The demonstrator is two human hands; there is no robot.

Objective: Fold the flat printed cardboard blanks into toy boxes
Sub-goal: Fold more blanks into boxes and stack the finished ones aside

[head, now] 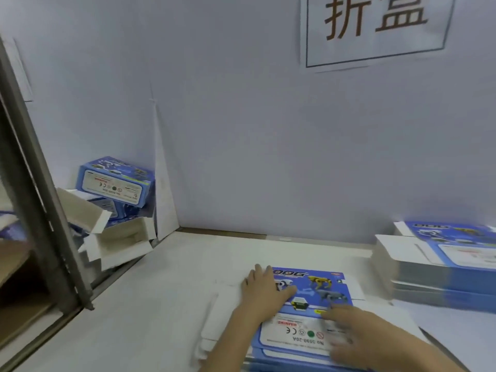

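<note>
A flat blue printed cardboard blank (pixel 319 294) with robot-dog pictures lies on the white table, on top of more blanks near the front edge. My left hand (pixel 264 289) lies flat on its left part, fingers straight and spread over the white side flap. My right hand (pixel 349 331) rests on the blank's white warning panel at the lower right, fingers extended and blurred. A tall stack of flat blanks (pixel 440 267) sits at the right. Folded blue boxes (pixel 115 181) are piled at the back left corner.
Several open folded boxes (pixel 120 237) with white insides lie jumbled at the left, beside a grey metal frame post (pixel 40 183). A white partition wall (pixel 255 143) closes the back, with a paper sign (pixel 375 30) on it.
</note>
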